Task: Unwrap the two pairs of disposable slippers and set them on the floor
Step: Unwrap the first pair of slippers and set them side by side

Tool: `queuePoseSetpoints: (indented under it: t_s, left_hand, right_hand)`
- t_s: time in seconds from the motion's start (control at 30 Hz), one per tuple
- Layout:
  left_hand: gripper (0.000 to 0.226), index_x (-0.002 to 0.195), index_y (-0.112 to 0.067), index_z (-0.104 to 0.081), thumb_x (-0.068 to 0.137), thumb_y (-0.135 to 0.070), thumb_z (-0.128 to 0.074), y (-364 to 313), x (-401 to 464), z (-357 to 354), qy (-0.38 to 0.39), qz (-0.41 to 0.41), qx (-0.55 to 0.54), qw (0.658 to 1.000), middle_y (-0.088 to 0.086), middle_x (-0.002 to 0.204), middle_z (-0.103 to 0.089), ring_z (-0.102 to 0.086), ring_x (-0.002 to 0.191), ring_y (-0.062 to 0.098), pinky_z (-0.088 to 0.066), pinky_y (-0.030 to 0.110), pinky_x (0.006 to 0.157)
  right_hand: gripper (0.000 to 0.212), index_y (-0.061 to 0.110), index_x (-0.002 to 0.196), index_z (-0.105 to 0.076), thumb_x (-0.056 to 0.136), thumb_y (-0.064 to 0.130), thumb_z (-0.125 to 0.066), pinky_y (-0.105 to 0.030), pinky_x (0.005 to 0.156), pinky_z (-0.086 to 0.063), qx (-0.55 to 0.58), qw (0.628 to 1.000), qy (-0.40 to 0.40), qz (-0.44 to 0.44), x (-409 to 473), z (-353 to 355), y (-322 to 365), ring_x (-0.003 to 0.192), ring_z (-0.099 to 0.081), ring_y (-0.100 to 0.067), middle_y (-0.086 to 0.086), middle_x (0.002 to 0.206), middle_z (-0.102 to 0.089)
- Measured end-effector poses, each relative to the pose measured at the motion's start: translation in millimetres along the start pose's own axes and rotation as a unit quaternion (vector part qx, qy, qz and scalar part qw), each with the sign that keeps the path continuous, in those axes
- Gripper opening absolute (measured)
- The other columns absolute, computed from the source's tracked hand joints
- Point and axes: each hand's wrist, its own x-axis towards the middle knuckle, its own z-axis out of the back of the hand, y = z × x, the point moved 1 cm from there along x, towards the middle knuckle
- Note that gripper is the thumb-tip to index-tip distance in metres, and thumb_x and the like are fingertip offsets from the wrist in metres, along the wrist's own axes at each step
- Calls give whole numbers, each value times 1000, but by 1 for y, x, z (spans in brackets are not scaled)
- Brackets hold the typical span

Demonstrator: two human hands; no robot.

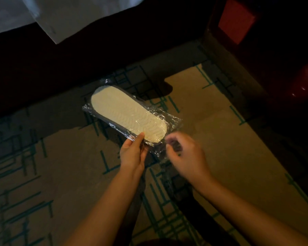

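Left hand [132,153] gripped wrapped slipper pack [128,113] (sole up), right hand [184,153] pinched plastic wrap [172,121] edge, above patterned carpet [212,121].

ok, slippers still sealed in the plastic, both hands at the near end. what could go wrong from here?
1. The left hand grips only one end of the wrapped slippers; a hard pull could probably tip or drop the pack onto the carpet.
2. The right hand pinches thin clear wrapper, which may stretch rather than tear.
3. Dim light hides any seam.

Single head view; looks steeply down, close over patterned carpet [203,107].
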Motion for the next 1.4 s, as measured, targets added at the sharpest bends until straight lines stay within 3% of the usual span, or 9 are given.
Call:
queuePoseSetpoints:
  t_s: [0.1, 0.23, 0.3, 0.37, 0.47, 0.67, 0.87, 1.13, 1.4]
  left_hand:
    - [10, 80, -11, -61, 87, -6, -56, -6, -1, -3, 16, 25, -37, 999, 7, 82, -66, -70, 64, 9, -59, 21, 61]
    - [10, 84, -10, -61, 88, -5, -54, -7, -2, -3, 25, 39, -67, 997, 7, 85, -67, -71, 64, 9, -58, 21, 57]
    - [10, 83, -10, -61, 88, -5, -54, -7, -2, -1, 24, 39, -62, 997, 7, 84, -66, -70, 65, 9, -59, 21, 57]
    - [10, 83, -10, -61, 88, -5, -54, -7, -3, 1, 21, 40, -61, 997, 7, 85, -66, -69, 68, 10, -59, 22, 59]
    - [9, 82, -10, -60, 88, -5, -55, -9, -4, 2, 25, 43, -66, 997, 8, 85, -66, -67, 74, 12, -59, 21, 60]
    - [9, 85, -11, -63, 88, -6, -55, -6, -6, -5, 59, 23, -55, 996, 5, 79, -71, -71, 71, 11, -60, 22, 65]
    - [15, 84, -11, -64, 89, -5, -51, -1, -5, -9, 100, -10, -45, 994, 1, 75, -75, -71, 75, 12, -58, 20, 61]
    - [16, 101, -8, -63, 89, -7, -53, 5, -4, -7, 126, -20, -30, 991, 5, 90, -75, -71, 85, 16, -59, 24, 69]
    - [13, 98, -10, -61, 84, -10, -61, -18, 36, 37, 0, 32, -109, 994, 8, 91, -67, -73, 71, 14, -58, 25, 58]
  right_hand:
    - [34, 24, 124, -54, 90, 22, -50, -13, 79, -45, -85, 995, 40, -21, -2, -10, -20, 101, -54, -4, 4, 122, -61]
    - [53, 25, 146, -26, 96, 25, -43, -39, 118, -23, -118, 978, 155, -81, 6, -5, -44, 143, -22, -17, 0, 155, -27]
    - [50, 28, 144, -29, 96, 28, -42, -44, 110, -33, -133, 973, 146, -115, 10, -1, -46, 138, -30, -22, -3, 154, -27]
    - [40, 27, 132, -45, 93, 25, -47, -25, 76, -51, -83, 991, 10, -106, 11, 7, -37, 102, -54, -10, -3, 136, -42]
    - [18, 22, 103, -57, 87, 17, -54, -9, 61, -46, 1, 991, -133, 1, 10, 18, -17, 79, -50, 5, 7, 104, -51]
    - [22, 15, 109, -61, 88, 10, -59, -22, 65, -59, 290, 935, 5, -203, 20, 4, -10, 68, -68, -8, 2, 84, -69]
    - [17, 19, 90, -67, 85, 3, -61, -21, 62, -59, 443, 870, -1, -217, 25, -2, -16, 73, -72, -13, -1, 83, -77]
    - [18, 23, 88, -66, 84, 6, -64, -17, 57, -57, 435, 880, -17, -192, 27, -7, -20, 76, -73, -11, 7, 81, -77]
    - [17, 19, 88, -62, 93, 8, -50, -20, 56, -56, 451, 854, 22, -260, 21, -12, -40, 77, -68, -11, 1, 86, -71]
